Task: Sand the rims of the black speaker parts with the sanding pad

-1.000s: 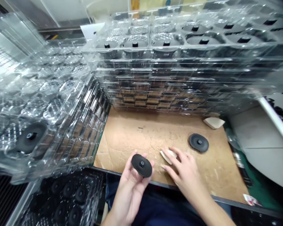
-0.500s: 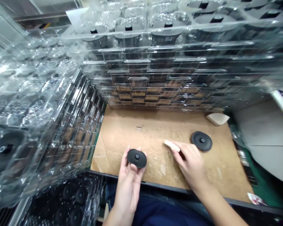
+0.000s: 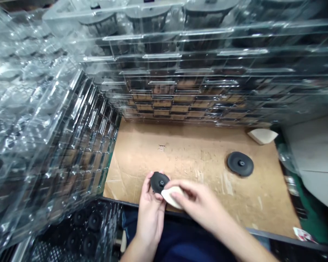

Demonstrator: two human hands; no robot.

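My left hand grips a black oval disc-shaped part by its edges, with the small raised knob in its middle facing up. In my right hand is a cream-white pad, pinched between thumb and fingers. The pad's tip lies over the right side of the held part, close to the knob; whether it presses on the surface I cannot tell. A second black oval part lies knob up on the cardboard, to the right of my hands.
Cardboard covers the worktop. Stacked clear plastic trays wall off the back, and more trays stand at the left. Another cream-white wedge sits at the far right corner. Below left, a tray holds several black parts.
My right hand has moved left, bringing the pad from above the cardboard to the black part in my left hand. The camera view has shifted slightly.
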